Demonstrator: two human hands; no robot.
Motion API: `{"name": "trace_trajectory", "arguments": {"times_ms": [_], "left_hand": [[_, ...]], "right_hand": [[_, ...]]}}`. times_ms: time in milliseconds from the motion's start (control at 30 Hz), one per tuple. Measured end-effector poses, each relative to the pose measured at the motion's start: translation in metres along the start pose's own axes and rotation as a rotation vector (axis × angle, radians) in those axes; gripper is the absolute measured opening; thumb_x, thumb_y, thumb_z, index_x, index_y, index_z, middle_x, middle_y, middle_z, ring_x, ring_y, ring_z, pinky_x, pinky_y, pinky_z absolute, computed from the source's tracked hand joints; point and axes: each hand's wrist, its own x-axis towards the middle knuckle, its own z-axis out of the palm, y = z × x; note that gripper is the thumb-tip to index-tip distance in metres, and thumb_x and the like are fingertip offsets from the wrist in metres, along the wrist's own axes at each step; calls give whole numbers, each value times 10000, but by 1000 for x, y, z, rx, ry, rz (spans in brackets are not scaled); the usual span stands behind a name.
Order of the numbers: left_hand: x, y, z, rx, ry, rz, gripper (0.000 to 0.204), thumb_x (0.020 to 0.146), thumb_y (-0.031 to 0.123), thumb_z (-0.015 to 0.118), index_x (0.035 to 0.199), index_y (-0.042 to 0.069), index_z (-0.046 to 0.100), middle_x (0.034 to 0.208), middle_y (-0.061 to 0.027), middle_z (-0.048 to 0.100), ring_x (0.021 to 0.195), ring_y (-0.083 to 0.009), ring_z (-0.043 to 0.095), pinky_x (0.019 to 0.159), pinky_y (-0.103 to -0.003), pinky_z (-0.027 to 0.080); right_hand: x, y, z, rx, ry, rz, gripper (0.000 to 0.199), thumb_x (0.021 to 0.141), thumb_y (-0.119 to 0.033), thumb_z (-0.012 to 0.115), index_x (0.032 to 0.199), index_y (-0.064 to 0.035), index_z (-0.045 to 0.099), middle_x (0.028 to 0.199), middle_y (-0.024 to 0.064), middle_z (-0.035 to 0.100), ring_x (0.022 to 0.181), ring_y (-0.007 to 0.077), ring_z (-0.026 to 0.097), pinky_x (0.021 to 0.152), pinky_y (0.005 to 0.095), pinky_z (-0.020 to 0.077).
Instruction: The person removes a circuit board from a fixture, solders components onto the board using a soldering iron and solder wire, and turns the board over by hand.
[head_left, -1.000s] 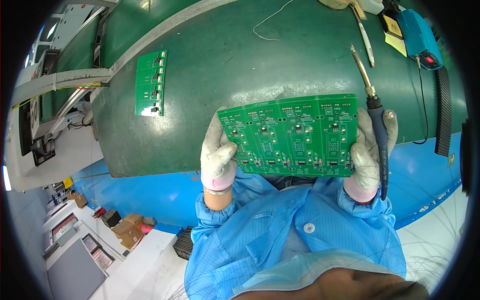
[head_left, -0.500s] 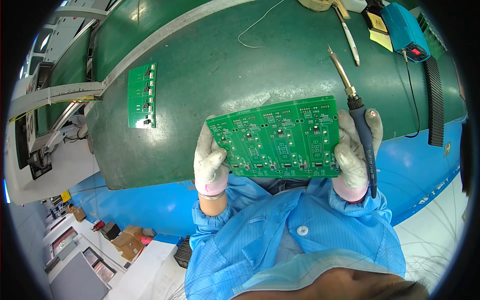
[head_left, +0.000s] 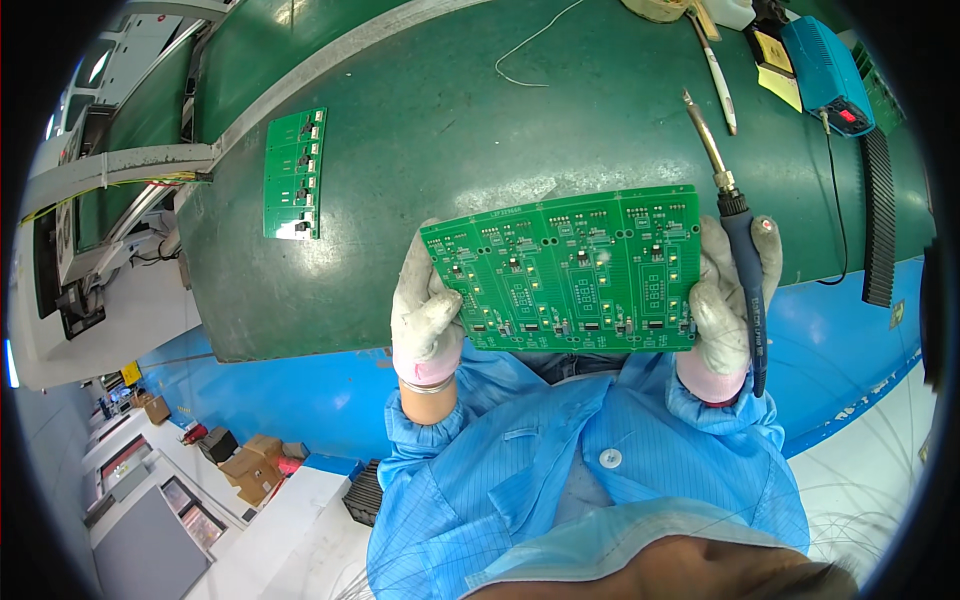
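A large green circuit board (head_left: 560,270) is held up in front of my chest, over the near edge of the table. My left hand (head_left: 425,310), in a white glove, grips its left edge with the thumb on the face. The right edge is pinched by my gloved right hand (head_left: 722,310). That same hand also carries a soldering iron (head_left: 745,270) with a dark blue handle between its fingers, the metal tip pointing away from me. Small parts are fitted across the board's face.
On the green table (head_left: 400,150) lies a smaller circuit board (head_left: 294,175) at the left. A thin solder wire (head_left: 515,70), a white-handled brush-like tool (head_left: 718,90), and a blue soldering station (head_left: 825,75) with a cable sit farther off. A black ribbed strip (head_left: 878,220) hangs at the right edge.
My view has shifted slightly, so the table things appear a little higher and to the right. Both hands keep their hold on the board, and the iron stays in my right hand.
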Motion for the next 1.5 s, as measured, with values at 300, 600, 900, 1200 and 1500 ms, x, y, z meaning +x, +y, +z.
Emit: {"name": "trace_trajectory", "arguments": {"times_ms": [300,600,900,1200,1500], "left_hand": [[-7,2,-5,26,18,43,765,762,-82,558,1448,-15,227,1175,-196,608,951,-222,645,803,-247,506],[-5,-8,5,271,-28,327,561,818,3,639,1326,-5,402,1055,-161,668,990,-248,646,934,-316,460],[3,-14,-3,603,19,476,127,871,175,651,811,65,631,828,-92,714,1058,-256,630,1084,-434,334],[6,-16,1,620,42,478,214,841,172,658,654,83,604,820,-71,708,1086,-248,612,1099,-464,301],[3,-15,7,525,106,373,103,723,137,700,664,88,631,1165,-159,619,1226,-330,490,1080,-451,321]], "right_hand": [[3,5,-10,-31,-37,-19,775,834,8,635,1470,-152,221,1347,306,451,1154,363,567,931,417,490],[7,6,-19,-199,-23,-47,692,853,10,616,1442,-111,273,1293,285,506,1103,330,607,953,401,483],[-1,11,-7,-449,123,-9,651,845,80,571,1416,-87,307,1249,261,543,1039,292,641,953,359,485],[0,17,-13,-322,108,5,682,831,144,516,1418,-154,344,1077,205,545,904,221,561,761,269,447],[4,24,-30,-223,-72,-32,669,837,135,513,1407,-184,372,1046,196,532,876,199,502,730,280,406]]}}
